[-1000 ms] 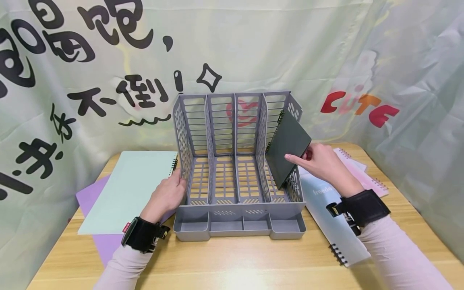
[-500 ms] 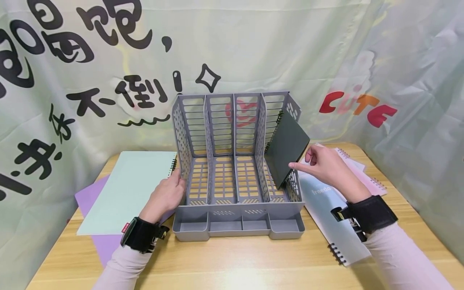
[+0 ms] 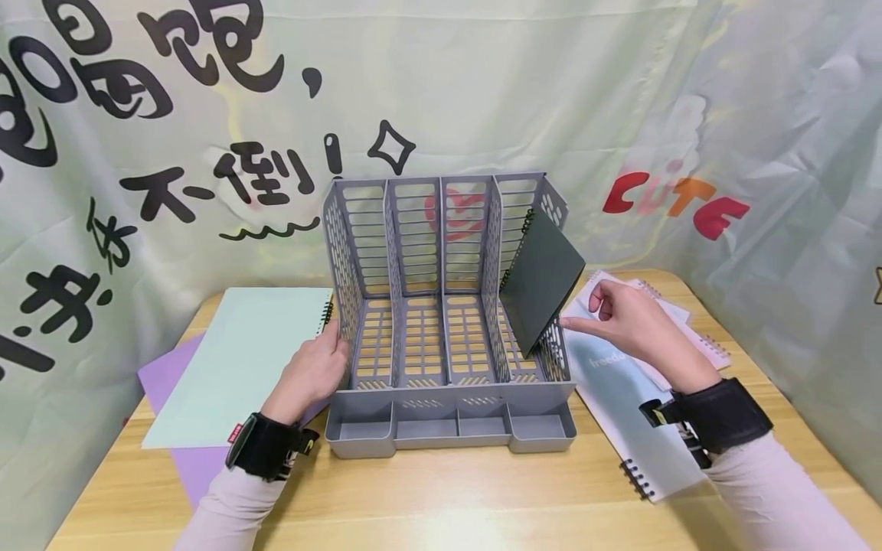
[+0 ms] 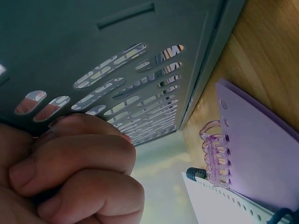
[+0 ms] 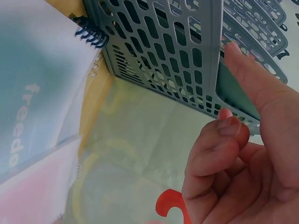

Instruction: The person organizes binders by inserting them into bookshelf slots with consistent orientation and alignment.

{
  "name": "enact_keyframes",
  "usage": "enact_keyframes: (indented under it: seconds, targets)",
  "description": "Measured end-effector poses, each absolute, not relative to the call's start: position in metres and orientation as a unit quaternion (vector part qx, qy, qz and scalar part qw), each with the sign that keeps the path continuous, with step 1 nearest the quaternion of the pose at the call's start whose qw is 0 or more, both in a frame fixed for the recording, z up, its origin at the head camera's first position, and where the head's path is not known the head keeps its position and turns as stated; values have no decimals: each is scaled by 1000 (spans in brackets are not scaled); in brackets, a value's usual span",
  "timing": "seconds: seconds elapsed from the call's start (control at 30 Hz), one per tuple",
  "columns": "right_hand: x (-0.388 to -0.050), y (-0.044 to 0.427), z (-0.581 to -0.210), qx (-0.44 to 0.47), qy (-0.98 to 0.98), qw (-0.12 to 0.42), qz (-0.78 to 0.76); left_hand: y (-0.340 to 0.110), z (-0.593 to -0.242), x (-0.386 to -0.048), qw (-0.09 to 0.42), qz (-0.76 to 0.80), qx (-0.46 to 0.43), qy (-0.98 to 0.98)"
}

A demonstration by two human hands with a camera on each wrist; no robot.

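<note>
A grey desktop file organizer (image 3: pixel 451 387) with upright dividers stands in the middle of the table. A dark green spiral notebook (image 3: pixel 543 279) leans in its rightmost slot, coil edge toward the back. My left hand (image 3: pixel 313 371) grips the organizer's left side panel; the left wrist view has its curled fingers (image 4: pixel 93 163) against the slotted wall. By the front edge of the right side panel is my right hand (image 3: pixel 623 325), thumb stretched out and the other fingers loosely bent, holding nothing. Whether the thumb touches the panel I cannot tell.
Left of the organizer, a mint-green notebook (image 3: pixel 241 360) overlaps a purple one (image 3: pixel 193 467). On the right lie a blue notebook (image 3: pixel 637 413) marked "freedo" and a pink one (image 3: pixel 704 346). A printed cloth (image 3: pixel 455 92) hangs behind the table.
My right hand has let go of the dark green notebook and drawn back a little to the right. The notebook keeps leaning in its slot. My left hand stays on the organizer.
</note>
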State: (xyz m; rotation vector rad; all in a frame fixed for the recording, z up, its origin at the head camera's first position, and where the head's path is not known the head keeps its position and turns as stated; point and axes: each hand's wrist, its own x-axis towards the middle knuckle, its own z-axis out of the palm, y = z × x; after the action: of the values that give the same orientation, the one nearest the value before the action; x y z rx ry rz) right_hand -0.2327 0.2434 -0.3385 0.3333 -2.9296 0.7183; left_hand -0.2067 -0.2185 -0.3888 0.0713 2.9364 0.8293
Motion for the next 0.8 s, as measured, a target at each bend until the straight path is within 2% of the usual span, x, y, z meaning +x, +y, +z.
enact_keyframes:
  seconds: [0.3,0.8]
  targets:
    - [-230,257,-339,80,-966,46,240,-218,-389,-207,42,269,25,962]
    - [-212,291,-354,64,-966,78,240,-219,-390,-207,41,268,26,962]
